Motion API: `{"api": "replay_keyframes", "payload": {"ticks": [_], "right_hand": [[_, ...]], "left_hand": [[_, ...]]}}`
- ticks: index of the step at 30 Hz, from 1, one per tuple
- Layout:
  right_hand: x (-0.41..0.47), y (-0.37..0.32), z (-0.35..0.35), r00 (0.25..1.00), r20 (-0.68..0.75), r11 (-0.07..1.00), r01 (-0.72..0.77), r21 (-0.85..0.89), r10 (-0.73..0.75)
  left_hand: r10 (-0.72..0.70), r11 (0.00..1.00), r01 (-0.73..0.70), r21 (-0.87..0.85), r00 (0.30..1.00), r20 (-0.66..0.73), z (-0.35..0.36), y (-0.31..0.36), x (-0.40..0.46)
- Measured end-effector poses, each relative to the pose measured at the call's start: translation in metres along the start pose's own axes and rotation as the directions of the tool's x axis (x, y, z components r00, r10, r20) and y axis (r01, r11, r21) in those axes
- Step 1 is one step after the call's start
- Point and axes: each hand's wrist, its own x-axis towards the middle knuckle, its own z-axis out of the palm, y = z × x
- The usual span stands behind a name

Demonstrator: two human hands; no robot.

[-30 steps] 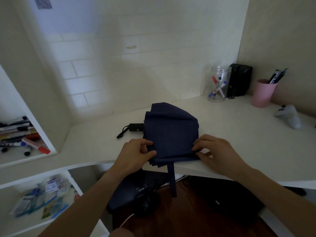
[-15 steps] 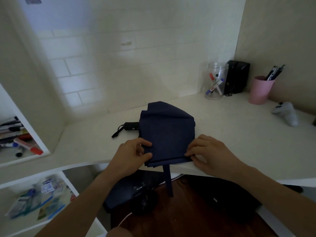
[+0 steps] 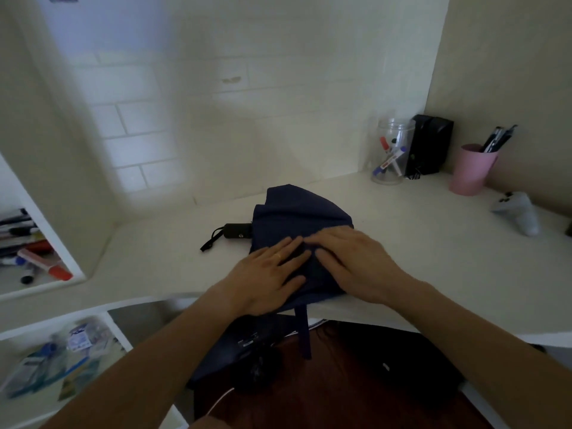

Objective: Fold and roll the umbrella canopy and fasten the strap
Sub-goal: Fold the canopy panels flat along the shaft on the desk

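Observation:
A navy umbrella canopy (image 3: pixel 297 216) lies folded flat on the white desk (image 3: pixel 433 267) near its front edge. The black handle (image 3: pixel 237 231) with its wrist loop sticks out to the left. The navy strap (image 3: pixel 304 331) hangs down over the desk edge. My left hand (image 3: pixel 266 281) lies flat, palm down, on the canopy's near left part, fingers spread. My right hand (image 3: pixel 356 263) presses flat on the near right part, its fingertips meeting those of the left hand.
A clear jar of markers (image 3: pixel 390 151), a black box (image 3: pixel 428 148), a pink pen cup (image 3: pixel 472 168) and a white game controller (image 3: pixel 518 212) stand at the back right. A shelf with markers (image 3: pixel 31 258) is at the left. Dark items lie under the desk.
Both hands let go of the canopy's near corners, moved inward and forward, and now lie flat on top of the fabric. The view has shifted slightly.

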Motion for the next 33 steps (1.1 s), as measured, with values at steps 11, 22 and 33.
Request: {"api": "replay_keyframes", "payload": {"ticks": [11, 22, 33], "right_hand": [[0.007, 0.031, -0.014, 0.967, 0.177, 0.973, -0.202, 0.109, 0.181], [0.132, 0.066, -0.029, 0.712, 0.434, 0.289, -0.652, 0.701, 0.552], [0.043, 0.019, -0.061, 0.879, 0.014, 0.591, -0.333, 0.735, 0.477]], "left_hand": [[-0.013, 0.99, 0.004, -0.139, 0.998, -0.062, 0.022, -0.01, -0.016], [0.004, 0.992, -0.02, -0.128, 0.992, -0.126, 0.029, -0.013, -0.015], [-0.01, 0.993, -0.003, -0.114, 0.994, -0.112, 0.025, -0.01, -0.014]]}}
